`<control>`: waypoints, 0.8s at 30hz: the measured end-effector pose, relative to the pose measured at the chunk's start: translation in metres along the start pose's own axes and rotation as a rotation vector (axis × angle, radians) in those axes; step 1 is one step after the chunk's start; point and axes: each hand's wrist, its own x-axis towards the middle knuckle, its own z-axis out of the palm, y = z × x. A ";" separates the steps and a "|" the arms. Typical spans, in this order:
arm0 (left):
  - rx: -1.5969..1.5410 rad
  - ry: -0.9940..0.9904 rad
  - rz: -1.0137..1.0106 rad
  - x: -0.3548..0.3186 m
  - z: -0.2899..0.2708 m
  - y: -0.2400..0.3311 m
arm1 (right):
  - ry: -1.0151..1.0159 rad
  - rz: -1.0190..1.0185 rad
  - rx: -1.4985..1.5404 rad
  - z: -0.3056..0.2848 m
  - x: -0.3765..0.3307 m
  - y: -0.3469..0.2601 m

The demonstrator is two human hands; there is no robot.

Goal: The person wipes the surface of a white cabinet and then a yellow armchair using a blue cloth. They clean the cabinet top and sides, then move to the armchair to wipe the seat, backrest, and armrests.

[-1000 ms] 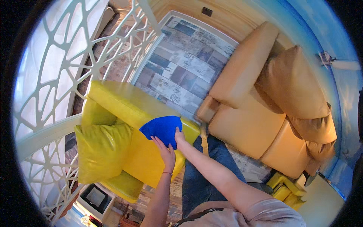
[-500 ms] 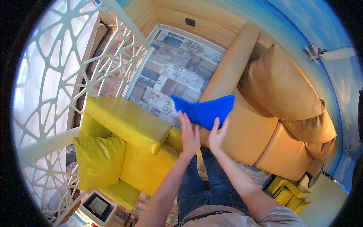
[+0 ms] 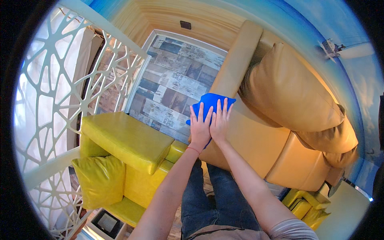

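Note:
A bright blue cloth [image 3: 211, 99] lies over the near end of the tan sofa's long armrest [image 3: 236, 60]. My left hand [image 3: 200, 130] rests on the cloth with its fingers stretched out and spread. Beside it, nearly touching, my right hand [image 3: 219, 126] lies flat on the same cloth, fingers apart. The middle of the cloth is hidden beneath both palms, and a corner sticks out left of my left hand.
The tan sofa [image 3: 256, 144] with large brown cushions [image 3: 294, 94] stands to the right. At left are a yellow armchair [image 3: 128, 138] with a yellow pillow [image 3: 100, 182] and a white lattice screen [image 3: 82, 106]. Patterned plank flooring [image 3: 176, 80] lies ahead.
The cloth, earlier spread in the air between my hands, is down on the armrest. My hands have come together and flattened onto it. The view has shifted slightly.

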 end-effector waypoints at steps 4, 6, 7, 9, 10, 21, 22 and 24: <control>0.020 -0.028 0.057 0.015 -0.003 0.003 | 0.039 -0.024 0.058 0.008 0.011 0.014; 0.025 -0.058 0.058 0.024 -0.007 0.006 | 0.047 -0.037 0.095 0.007 0.018 0.018; 0.016 -0.062 0.056 0.031 -0.006 0.009 | 0.031 -0.021 0.098 0.002 0.025 0.018; 0.069 -0.045 0.065 0.046 -0.004 0.014 | 0.053 -0.044 0.146 0.003 0.040 0.026; 0.080 -0.063 0.051 0.054 -0.004 0.017 | 0.063 -0.059 0.169 0.003 0.049 0.028; -0.115 -0.001 -0.011 0.076 -0.007 0.023 | 0.012 -0.120 0.015 -0.004 0.088 0.042; -0.130 0.009 -0.015 0.076 -0.006 0.021 | 0.009 -0.122 0.012 -0.003 0.089 0.040; -0.162 0.026 -0.018 0.076 -0.004 0.018 | 0.002 -0.089 -0.003 -0.002 0.089 0.038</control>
